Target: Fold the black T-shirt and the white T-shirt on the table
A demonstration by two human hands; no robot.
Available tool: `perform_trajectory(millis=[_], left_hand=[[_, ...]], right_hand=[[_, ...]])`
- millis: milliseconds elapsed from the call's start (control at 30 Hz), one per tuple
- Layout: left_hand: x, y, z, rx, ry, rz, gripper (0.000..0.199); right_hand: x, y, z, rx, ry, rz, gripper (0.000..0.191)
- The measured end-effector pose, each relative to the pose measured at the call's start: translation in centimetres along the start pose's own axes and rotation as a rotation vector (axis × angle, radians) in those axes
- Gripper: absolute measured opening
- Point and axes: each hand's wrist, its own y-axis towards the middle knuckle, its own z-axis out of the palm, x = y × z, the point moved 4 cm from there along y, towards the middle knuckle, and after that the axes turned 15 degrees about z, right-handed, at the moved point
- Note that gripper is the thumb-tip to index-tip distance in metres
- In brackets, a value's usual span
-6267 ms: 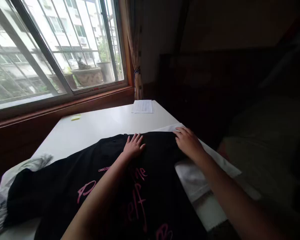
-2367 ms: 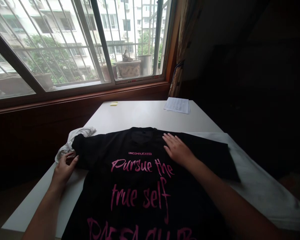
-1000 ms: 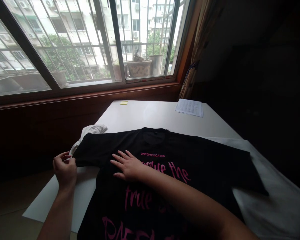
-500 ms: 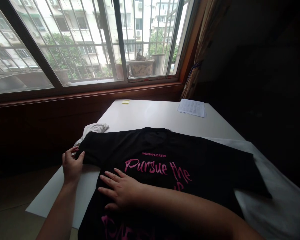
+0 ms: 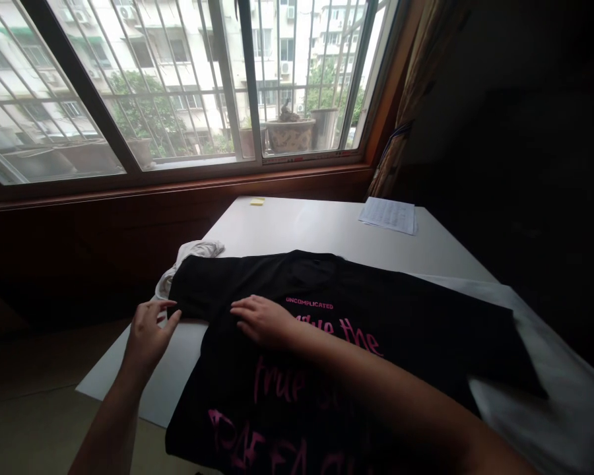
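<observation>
A black T-shirt [image 5: 406,316] with pink lettering lies spread out, its neckline toward the window and its sleeves out to both sides. At the end of the left sleeve is my left hand [image 5: 148,336], its thumb and fingers apart beside the cuff. My right hand [image 5: 264,320] rests palm down on the shirt's upper left chest, fingers stretched toward the left sleeve, and its forearm covers part of the lettering. White cloth [image 5: 198,249] lies bunched behind the left sleeve.
The white table [image 5: 297,224] bears a stack of papers [image 5: 389,216] at the back right and a yellow sticky note [image 5: 257,202] at the back left. Pale sheeting [image 5: 564,382] lies under the shirt's right side. A barred window [image 5: 178,86] stands behind the table.
My right hand has slid up the shirt, away from me, uncovering more lower lettering. My left hand has let go of the sleeve's end. The view has shifted slightly left.
</observation>
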Motion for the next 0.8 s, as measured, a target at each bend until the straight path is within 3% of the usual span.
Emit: perform_trajectory(millis=[67,167,300,400,533,667,733,800], left_hand=[[-1.6,-2.6,-0.3,0.155,-0.066,-0.011,0.046],[-3.5,-6.8,0.2,0.341,-0.162,-0.074,0.047],[-4.9,-10.9,1.0,0.420,-0.160,-0.141,0.044],[-4.7,-12.9,0.9,0.495,-0.148,-0.187,0.038],[-2.6,-15.5,-0.3,0.573,-0.171,-0.247,0.041],[-1.1,-16.3,-1.3,0.634,-0.220,-0.280,0.044],[-0.8,-15.1,-1.8,0.637,-0.220,-0.288,0.046],[-0.5,-12.7,-2.3,0.567,-0.176,-0.293,0.048]], right_hand=[[-2.8,1.7,-0.7,-0.040,-0.034,0.187,0.043],[-6.0,3.8,-0.9,-0.065,-0.080,0.321,0.045],[-8.1,5.9,-0.1,-0.037,-0.133,0.376,0.050],[-8.7,6.8,0.6,-0.004,-0.166,0.411,0.054],[-9.5,7.1,0.9,0.019,-0.191,0.451,0.058],[-9.9,7.0,0.9,0.031,-0.201,0.459,0.059],[-9.8,6.9,0.9,0.028,-0.208,0.465,0.058],[-9.5,7.0,0.8,0.017,-0.214,0.470,0.058]])
